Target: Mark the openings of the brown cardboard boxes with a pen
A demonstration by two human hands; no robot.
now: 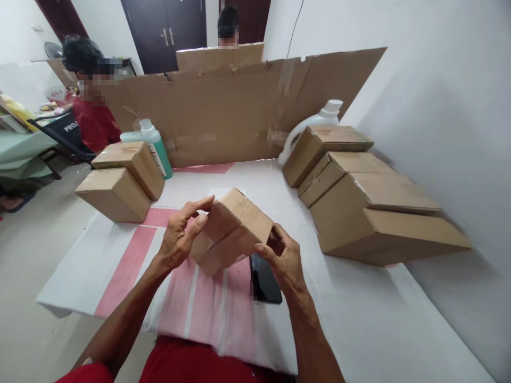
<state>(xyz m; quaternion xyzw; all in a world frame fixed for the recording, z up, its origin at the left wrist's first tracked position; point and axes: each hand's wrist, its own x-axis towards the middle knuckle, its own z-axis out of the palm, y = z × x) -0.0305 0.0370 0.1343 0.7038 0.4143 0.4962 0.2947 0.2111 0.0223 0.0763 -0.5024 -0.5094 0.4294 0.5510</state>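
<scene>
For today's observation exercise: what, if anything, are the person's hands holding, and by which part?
Both hands hold a small cardboard box tilted above the table. The left hand grips its left end, fingers over the top; the right hand holds its lower right end.

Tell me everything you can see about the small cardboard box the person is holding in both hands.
The small cardboard box is plain brown corrugated card, closed, with no label showing. It is held tilted above the table, one corner pointing up. The left hand presses its fingers against the left face and top edge; the right hand holds its lower right end. Below it lies a dark phone, partly hidden.
</scene>
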